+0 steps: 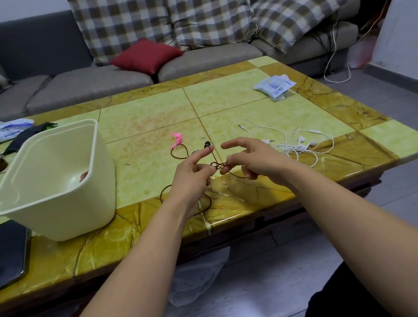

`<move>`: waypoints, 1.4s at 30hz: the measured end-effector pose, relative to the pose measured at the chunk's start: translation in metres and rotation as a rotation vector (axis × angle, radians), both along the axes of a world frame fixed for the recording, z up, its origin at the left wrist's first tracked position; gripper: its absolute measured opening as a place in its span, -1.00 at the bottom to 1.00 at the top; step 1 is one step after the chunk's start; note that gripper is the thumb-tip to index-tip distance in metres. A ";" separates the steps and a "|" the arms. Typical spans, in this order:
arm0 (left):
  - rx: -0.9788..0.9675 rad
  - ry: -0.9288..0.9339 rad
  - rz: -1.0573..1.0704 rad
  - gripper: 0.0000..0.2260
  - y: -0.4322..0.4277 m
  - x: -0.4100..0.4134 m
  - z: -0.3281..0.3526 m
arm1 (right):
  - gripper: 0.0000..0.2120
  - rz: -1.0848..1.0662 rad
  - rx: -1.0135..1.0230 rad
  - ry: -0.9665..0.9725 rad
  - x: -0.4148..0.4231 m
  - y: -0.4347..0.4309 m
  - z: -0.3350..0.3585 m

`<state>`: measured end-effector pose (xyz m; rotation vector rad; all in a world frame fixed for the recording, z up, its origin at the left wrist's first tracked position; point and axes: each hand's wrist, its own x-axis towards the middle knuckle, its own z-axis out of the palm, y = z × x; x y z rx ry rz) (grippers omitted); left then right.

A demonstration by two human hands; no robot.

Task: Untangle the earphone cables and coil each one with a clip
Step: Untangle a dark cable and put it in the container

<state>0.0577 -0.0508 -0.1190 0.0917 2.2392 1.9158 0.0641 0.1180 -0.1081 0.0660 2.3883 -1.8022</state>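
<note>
We are pinching the knotted thin brown earphone cable point(219, 166) in our left hand point(191, 174) and right hand point(253, 161), index fingers sticking out, over the glossy green-and-amber stone table's point(147, 118) near edge. Tangled white earphone cables point(301, 145) are lying just right, and a cream plastic tub point(51, 188) is standing well left.

Both bare arms reach forward over the near edge of the tabletop point(246, 92). The left hand point(191, 174) and the right hand point(255, 162) sit close together above it, each pinching the brown cable point(218, 165), with each pointer finger sticking out.
</note>
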 end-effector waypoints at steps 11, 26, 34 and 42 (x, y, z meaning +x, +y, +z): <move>0.003 -0.009 -0.027 -0.56 -0.002 0.002 0.002 | -0.75 0.111 0.122 0.016 0.003 -0.003 -0.002; -0.023 -0.037 -0.095 -0.52 0.005 0.004 0.011 | -0.80 -0.029 -0.203 -0.100 -0.005 -0.002 0.000; -0.111 -0.066 -0.077 -0.61 0.002 0.005 0.011 | -0.86 -0.068 -0.241 -0.086 -0.004 0.005 0.001; -0.108 -0.090 -0.009 -0.88 0.007 0.010 0.014 | -0.75 -0.069 -0.369 -0.088 -0.005 0.003 0.002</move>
